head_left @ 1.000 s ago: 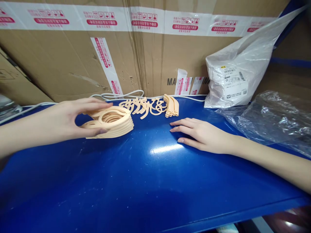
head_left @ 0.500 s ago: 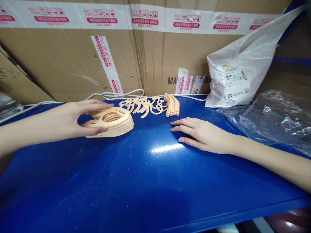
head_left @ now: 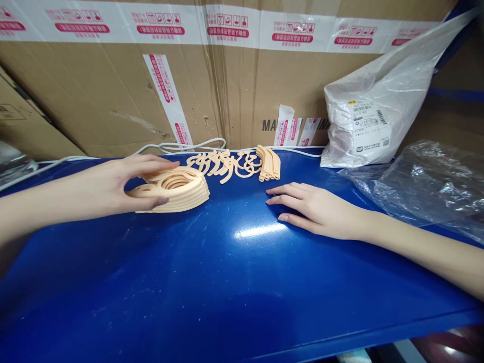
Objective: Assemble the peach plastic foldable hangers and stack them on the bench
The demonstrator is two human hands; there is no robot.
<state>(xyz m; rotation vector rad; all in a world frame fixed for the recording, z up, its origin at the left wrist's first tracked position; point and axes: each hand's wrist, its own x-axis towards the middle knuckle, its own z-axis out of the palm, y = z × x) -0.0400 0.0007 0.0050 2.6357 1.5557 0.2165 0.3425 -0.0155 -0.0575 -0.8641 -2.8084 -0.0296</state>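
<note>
My left hand grips a stack of peach-coloured flat plastic ring pieces that rests on the blue table, thumb under the near edge and fingers over the top. My right hand lies flat on the table with its fingers stretched out, holding nothing. Just beyond it stand a small upright bundle of curved peach strips and a loose scatter of peach hook-shaped pieces.
Large cardboard boxes with red-printed tape wall off the back. A white cable runs along their foot. A white plastic bag with a label and a crumpled clear bag lie at the right.
</note>
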